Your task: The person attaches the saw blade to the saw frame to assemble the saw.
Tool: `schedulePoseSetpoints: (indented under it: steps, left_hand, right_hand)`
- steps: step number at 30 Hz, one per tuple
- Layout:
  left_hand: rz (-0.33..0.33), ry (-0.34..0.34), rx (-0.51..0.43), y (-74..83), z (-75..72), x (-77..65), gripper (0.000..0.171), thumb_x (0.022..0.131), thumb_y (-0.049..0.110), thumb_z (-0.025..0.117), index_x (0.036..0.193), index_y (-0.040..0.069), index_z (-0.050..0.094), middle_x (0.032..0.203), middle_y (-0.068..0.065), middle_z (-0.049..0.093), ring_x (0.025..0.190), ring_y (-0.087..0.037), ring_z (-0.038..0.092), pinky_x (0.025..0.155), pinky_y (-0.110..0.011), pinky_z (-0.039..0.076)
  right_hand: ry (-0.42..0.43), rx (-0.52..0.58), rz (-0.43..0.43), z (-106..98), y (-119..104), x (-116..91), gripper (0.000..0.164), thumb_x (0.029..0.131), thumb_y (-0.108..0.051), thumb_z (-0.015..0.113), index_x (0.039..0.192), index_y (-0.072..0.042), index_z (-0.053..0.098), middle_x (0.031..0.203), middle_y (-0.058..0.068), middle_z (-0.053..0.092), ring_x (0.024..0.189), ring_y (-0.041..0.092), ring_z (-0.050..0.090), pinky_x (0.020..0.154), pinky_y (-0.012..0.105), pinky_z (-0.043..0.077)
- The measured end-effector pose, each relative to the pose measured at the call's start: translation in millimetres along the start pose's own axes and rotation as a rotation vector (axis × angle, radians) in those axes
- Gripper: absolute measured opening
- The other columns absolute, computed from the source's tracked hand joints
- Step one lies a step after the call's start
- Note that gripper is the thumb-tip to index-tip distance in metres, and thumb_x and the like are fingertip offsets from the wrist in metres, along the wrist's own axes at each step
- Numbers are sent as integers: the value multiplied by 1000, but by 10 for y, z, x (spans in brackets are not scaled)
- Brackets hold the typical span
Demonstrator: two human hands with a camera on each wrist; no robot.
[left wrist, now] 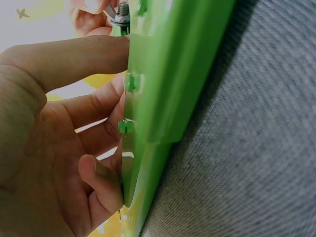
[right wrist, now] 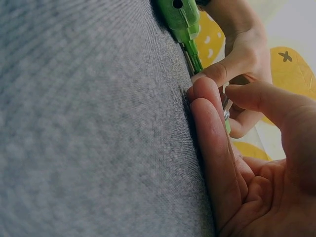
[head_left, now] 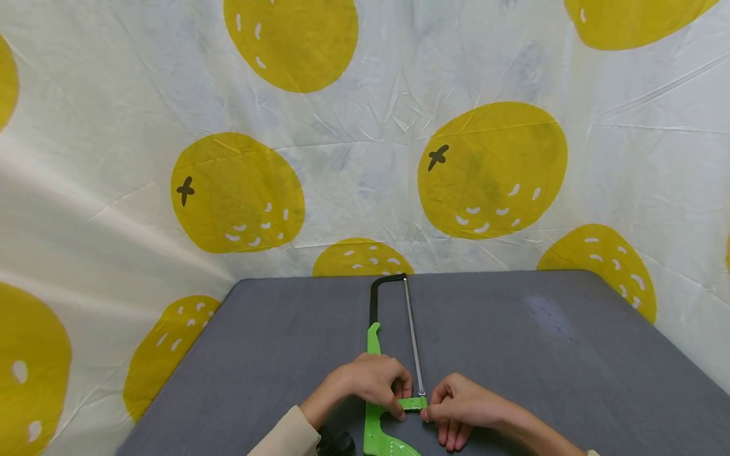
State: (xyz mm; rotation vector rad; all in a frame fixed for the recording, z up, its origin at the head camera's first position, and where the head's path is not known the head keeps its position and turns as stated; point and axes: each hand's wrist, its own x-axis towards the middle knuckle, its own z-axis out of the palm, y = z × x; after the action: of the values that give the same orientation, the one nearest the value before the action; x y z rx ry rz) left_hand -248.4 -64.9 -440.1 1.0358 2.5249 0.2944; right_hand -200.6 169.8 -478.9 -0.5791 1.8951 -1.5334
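A hacksaw (head_left: 373, 339) lies on the grey table, its bright green handle nearest me and its black frame reaching away. Along its right side runs the thin silver blade (head_left: 413, 342). My left hand (head_left: 379, 378) grips the green frame near the blade's near end; the left wrist view shows its thumb and fingers on either side of the green part (left wrist: 168, 74). At the right end of the short green crosspiece (head_left: 413, 403), my right hand (head_left: 464, 405) pinches a small metal wing nut (left wrist: 120, 17) on a threaded bolt. Fingers partly hide the nut.
The grey cloth-covered table (head_left: 296, 316) extends on both sides of the saw. Behind and around it hangs a white sheet (head_left: 365, 190) printed with yellow fruit. A dark object (head_left: 338, 443) sits by the left sleeve.
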Motion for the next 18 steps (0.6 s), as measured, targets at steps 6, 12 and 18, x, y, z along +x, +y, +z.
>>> schedulePoseSetpoints:
  steps: [6,12,18]
  left_hand:
    - [1,-3,-6,-8,-9,10,20,82,37,86,85,34,67,73,21,60,62,1,55,57,-22,45]
    - [-1,-5,-14,-9,-21,17,19,82,36,86,86,34,67,74,21,60,62,1,56,58,-22,46]
    - [-2,-1,-12,-3,-26,16,19,82,37,86,85,34,67,73,21,60,62,0,55,58,-22,46]
  right_hand:
    - [-8,3,-4,-17,-5,3,25,96,-20,68,85,2,72,61,-2,69,47,0,64,44,19,52]
    - [-19,14,10,-45,-12,6,24,97,-20,67,87,2,72,62,-2,70,47,0,64,45,20,53]
    - [-28,20,16,-58,-17,12,25,97,-21,66,88,1,72,62,-2,70,47,0,65,46,20,53]
